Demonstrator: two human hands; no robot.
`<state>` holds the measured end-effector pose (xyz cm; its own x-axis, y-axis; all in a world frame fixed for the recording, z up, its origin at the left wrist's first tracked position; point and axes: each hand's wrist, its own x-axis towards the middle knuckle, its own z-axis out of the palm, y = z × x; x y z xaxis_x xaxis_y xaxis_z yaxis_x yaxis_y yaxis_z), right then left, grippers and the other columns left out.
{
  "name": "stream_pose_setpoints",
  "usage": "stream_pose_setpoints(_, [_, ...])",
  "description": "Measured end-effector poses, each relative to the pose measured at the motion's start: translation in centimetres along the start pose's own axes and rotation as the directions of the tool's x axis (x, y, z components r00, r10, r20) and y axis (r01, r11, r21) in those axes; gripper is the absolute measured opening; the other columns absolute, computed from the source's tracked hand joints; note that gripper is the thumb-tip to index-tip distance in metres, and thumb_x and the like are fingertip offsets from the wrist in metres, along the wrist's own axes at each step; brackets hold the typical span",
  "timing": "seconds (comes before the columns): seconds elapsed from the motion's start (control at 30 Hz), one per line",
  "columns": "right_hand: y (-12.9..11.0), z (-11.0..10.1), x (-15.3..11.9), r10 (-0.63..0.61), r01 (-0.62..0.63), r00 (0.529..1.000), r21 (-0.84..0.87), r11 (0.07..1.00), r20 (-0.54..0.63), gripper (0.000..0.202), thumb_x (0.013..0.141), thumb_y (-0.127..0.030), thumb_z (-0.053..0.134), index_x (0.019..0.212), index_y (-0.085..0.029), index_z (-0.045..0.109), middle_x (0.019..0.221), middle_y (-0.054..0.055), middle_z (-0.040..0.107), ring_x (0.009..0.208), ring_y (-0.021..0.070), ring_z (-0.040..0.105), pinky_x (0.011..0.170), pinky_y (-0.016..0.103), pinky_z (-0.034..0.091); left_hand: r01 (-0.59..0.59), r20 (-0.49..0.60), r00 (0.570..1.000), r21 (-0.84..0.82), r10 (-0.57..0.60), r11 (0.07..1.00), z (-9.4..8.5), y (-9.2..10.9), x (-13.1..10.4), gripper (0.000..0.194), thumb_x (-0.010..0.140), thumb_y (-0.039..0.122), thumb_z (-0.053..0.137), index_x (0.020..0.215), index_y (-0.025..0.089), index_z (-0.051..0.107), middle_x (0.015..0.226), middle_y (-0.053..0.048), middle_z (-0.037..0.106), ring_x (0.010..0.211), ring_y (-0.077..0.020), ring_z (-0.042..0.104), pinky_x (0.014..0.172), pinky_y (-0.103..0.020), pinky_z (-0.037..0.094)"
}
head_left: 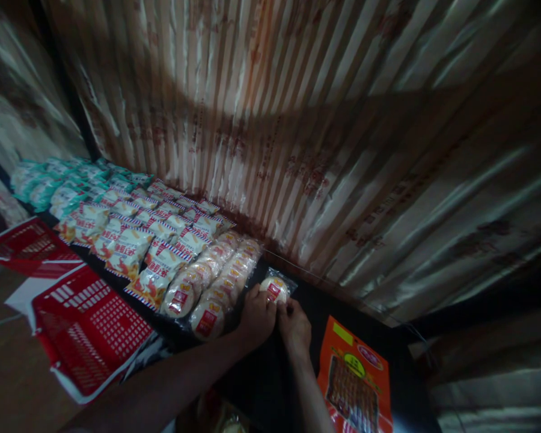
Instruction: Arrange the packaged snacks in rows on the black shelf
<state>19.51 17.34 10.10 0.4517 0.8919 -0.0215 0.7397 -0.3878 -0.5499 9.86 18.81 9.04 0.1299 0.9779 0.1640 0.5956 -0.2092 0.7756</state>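
Both my hands meet at a round, flat snack in a clear wrapper with a red label [276,290], at the back of the black shelf. My left hand [258,314] grips its near left edge, fingers closed. The fingers of my right hand [294,325] pinch its near right edge. Left of my hands, two overlapping rows of the same round wrapped snacks [208,319] run back toward the curtain. To the right of my right hand lies an orange packet [354,379] with a window showing brown sticks.
White and red snack bags [160,264] fill the shelf farther left, then green-edged packets [67,186]. Red printed sheets [92,331] hang along the front left edge. A pleated, shiny curtain [270,120] rises behind the black shelf surface [261,379].
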Motion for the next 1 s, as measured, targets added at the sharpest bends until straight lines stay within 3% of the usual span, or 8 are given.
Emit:
stream_pose_setpoints(0.2, [-0.4, -0.1, 1.5, 0.018, -0.017, 1.0, -0.039, 0.999, 0.008, 0.03, 0.087, -0.035, 0.041, 0.1, -0.016, 0.061, 0.088, 0.008, 0.068, 0.08, 0.0185, 0.063, 0.065, 0.024, 0.04, -0.001, -0.076, 0.997, 0.072, 0.007, 0.997, 1.1, 0.0, 1.3, 0.029, 0.083, 0.018, 0.043, 0.098, 0.006, 0.064, 0.121, -0.02, 0.055, 0.115, -0.0266, 0.051, 0.102, -0.039, 0.039])
stream_pose_setpoints(0.43, [-0.8, 0.1, 3.4, 0.055, -0.055, 0.999, 0.012, 0.998, 0.004, 0.034, 0.086, -0.035, 0.044, 0.107, -0.014, 0.06, 0.095, 0.009, 0.068, 0.084, 0.0186, 0.063, 0.07, 0.024, 0.042, -0.075, -0.133, 0.987, 0.106, 0.089, 0.992, 1.8, 0.4, 2.8, 0.029, 0.084, 0.02, 0.042, 0.098, 0.007, 0.064, 0.114, -0.018, 0.061, 0.117, -0.0266, 0.049, 0.103, -0.044, 0.038])
stream_pose_setpoints(0.63, [-1.4, 0.3, 4.4, 0.07, -0.07, 0.997, -0.01, 0.997, 0.015, 0.034, 0.086, -0.033, 0.043, 0.109, -0.015, 0.06, 0.098, 0.01, 0.068, 0.087, 0.0198, 0.063, 0.07, 0.025, 0.042, -0.11, -0.102, 0.987, 0.14, 0.125, 0.984, 1.8, 0.6, 3.4, 0.029, 0.085, 0.019, 0.041, 0.1, 0.007, 0.063, 0.115, -0.018, 0.061, 0.121, -0.0237, 0.047, 0.109, -0.042, 0.032])
stream_pose_setpoints(1.0, [-2.1, 0.6, 6.1, 0.093, -0.093, 0.996, -0.032, 0.995, 0.006, 0.037, 0.085, -0.034, 0.044, 0.112, -0.016, 0.06, 0.099, 0.009, 0.067, 0.09, 0.0198, 0.063, 0.072, 0.025, 0.043, -0.179, -0.098, 0.975, 0.188, 0.2, 0.966, 2.2, -0.1, 4.3, 0.03, 0.085, 0.016, 0.037, 0.102, 0.009, 0.061, 0.111, -0.013, 0.064, 0.122, -0.0227, 0.047, 0.108, -0.046, 0.033])
